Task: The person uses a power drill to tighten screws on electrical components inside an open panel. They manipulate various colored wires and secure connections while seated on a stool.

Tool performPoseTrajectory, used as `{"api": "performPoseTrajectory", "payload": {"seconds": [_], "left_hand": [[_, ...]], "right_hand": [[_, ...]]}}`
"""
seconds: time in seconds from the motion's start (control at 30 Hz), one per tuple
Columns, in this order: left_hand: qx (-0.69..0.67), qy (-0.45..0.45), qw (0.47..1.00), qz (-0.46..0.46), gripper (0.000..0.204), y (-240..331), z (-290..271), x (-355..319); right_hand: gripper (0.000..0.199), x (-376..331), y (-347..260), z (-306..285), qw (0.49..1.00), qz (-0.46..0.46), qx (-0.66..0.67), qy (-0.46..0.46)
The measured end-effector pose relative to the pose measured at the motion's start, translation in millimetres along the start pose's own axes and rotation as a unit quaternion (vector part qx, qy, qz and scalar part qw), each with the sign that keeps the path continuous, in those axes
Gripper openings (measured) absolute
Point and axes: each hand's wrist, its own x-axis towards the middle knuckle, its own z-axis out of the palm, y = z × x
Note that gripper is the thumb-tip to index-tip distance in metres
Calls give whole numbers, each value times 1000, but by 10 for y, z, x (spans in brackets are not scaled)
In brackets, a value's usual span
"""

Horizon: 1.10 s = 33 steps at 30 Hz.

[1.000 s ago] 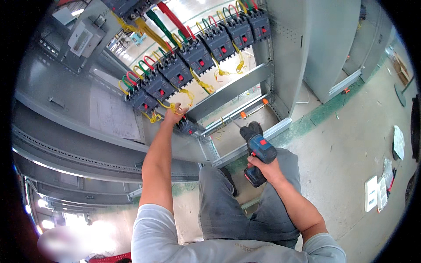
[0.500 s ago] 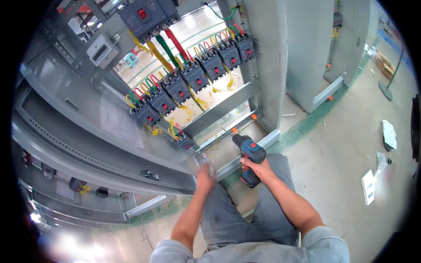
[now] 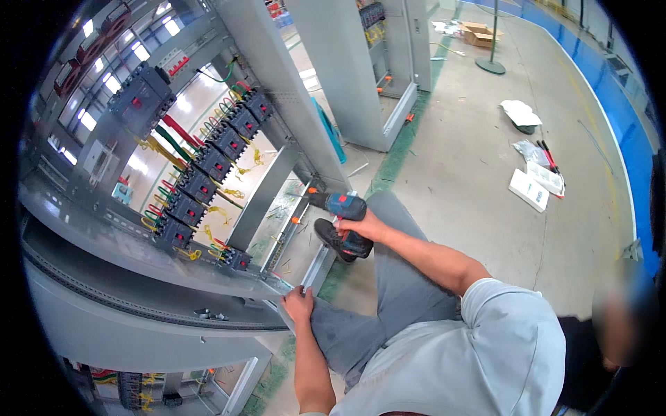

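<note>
My right hand (image 3: pixel 365 226) is wrapped round the grip of a blue and black cordless drill (image 3: pixel 341 205). The drill's long thin bit points left, toward the open grey cabinet's lower frame. My left hand (image 3: pixel 298 304) is closed at the cabinet's bottom front corner, beside my knee; whatever is between its fingers is too small to make out. Inside the cabinet (image 3: pixel 258 201), a slanting row of dark circuit breakers (image 3: pixel 212 163) carries red, green and yellow wires. A smaller breaker (image 3: pixel 236 259) sits low, near my left hand. Orange caps (image 3: pixel 296 220) show on the lower rail.
A second grey cabinet (image 3: pixel 347 83) stands farther off. On the floor to the right lie a white box (image 3: pixel 528 190), plastic bags and red-handled tools (image 3: pixel 549 157). A stand (image 3: pixel 490 66) and a cardboard box (image 3: pixel 479 33) are farther back. Another person (image 3: pixel 590 353) is at right.
My view has swung to the right, showing more floor and another person. The drill stays in my right hand, its bit now pointing more level leftward. My left hand, blurred before, is now sharp.
</note>
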Motion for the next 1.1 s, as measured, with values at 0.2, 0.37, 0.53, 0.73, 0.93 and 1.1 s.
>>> {"api": "performPoseTrajectory", "payload": {"seconds": [0.2, 0.37, 0.53, 0.73, 0.93, 1.1], "left_hand": [[5, 0, 1000, 10, 41, -30, 40, 85], [3, -133, 988, 76, 53, 244, 110, 55], [-117, -452, 850, 243, 73, 1279, 457, -221], [-83, -732, 635, 232, 88, 1579, 1186, -149], [-174, -804, 543, 167, 98, 2074, 1310, -19], [-78, -653, 626, 419, 78, 1734, 1505, -527]], "right_hand": [[36, -151, 0, -422, 996, 16, 31, 79], [25, -199, 429, -780, 990, 46, 51, 127], [23, -212, 953, -1117, 970, 130, 58, 196], [25, 128, 992, -1246, 951, 154, 96, 250], [21, 644, 873, -1443, 923, 219, 162, 272], [25, 706, 638, -1603, 893, 246, 194, 322]]}}
